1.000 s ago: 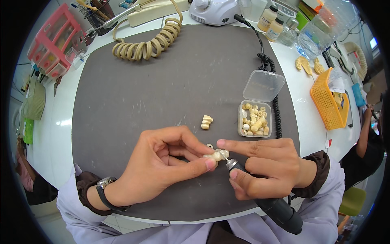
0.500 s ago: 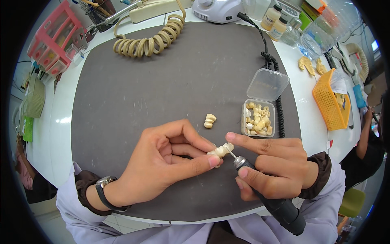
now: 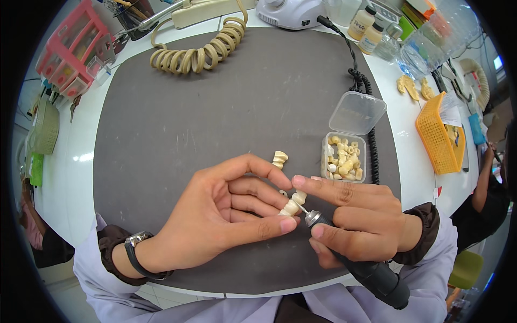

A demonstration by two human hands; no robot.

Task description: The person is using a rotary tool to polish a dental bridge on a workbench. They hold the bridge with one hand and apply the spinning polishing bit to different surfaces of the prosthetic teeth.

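Observation:
Between the thumb and fingers of my left hand (image 3: 218,207) is a tooth-coloured dental bridge (image 3: 293,205) of several joined crowns, now tilted steeply. My right hand (image 3: 369,218) is closed round a black dental handpiece (image 3: 374,280) with a silver nose. Its thin bur meets the bridge's side, though contact is hard to confirm. My right index finger stretches to the bridge's upper end. Another small piece of joined crowns (image 3: 279,158) lies on the mat just beyond my left fingers. A little pale bit shows between those fingers, too small to name.
A clear lidded box (image 3: 344,156) of loose crowns stands open beyond my right hand, beside a coiled black cord (image 3: 372,145). Along the edges of the dark mat (image 3: 161,118) are a beige coiled hose (image 3: 199,56), a white control unit (image 3: 291,13), bottles (image 3: 371,37) and an orange basket (image 3: 431,134).
The bridge has turned from nearly level to steeply slanted in my left fingers. My left index finger has lifted off it and reaches further out. The handpiece's tip has shifted slightly left.

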